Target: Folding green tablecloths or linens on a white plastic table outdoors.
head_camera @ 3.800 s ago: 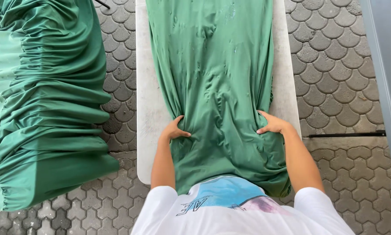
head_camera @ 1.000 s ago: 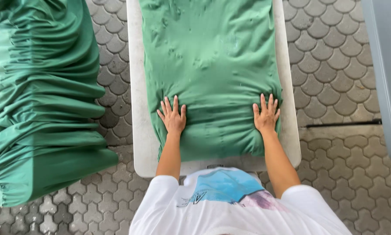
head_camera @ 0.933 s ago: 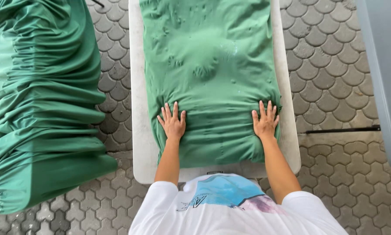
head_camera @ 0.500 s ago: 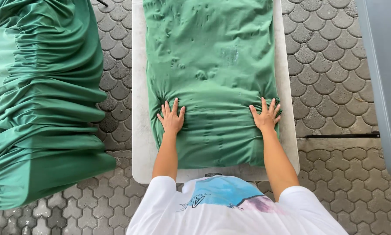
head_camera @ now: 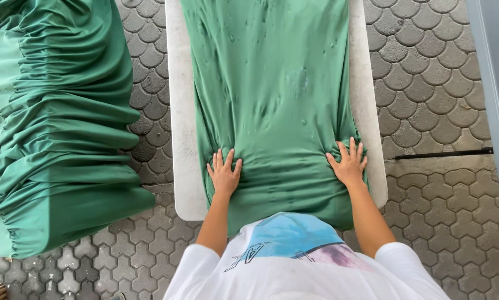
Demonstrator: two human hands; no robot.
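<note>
Green cloth (head_camera: pixel 272 83) lies along the white table (head_camera: pixel 178 139); left hand (head_camera: pixel 224 173) and right hand (head_camera: pixel 348 164) press flat, fingers spread.

Bright even daylight, soft shadows, sharp

Greens on pale stone, as I see it from above

I see a plain deep green cloth (head_camera: pixel 272 94) with small darker flecks, lying on an off-white slab (head_camera: pixel 177 111). To the left, a heap of fabric (head_camera: pixel 55 128) shows the same deep green with a paler mint green band along its outer edge. The paving (head_camera: pixel 427 72) is grey, laid in a scalloped interlocking pattern. My shirt (head_camera: pixel 294 261) is white with a sky-blue and pinkish print.
</note>
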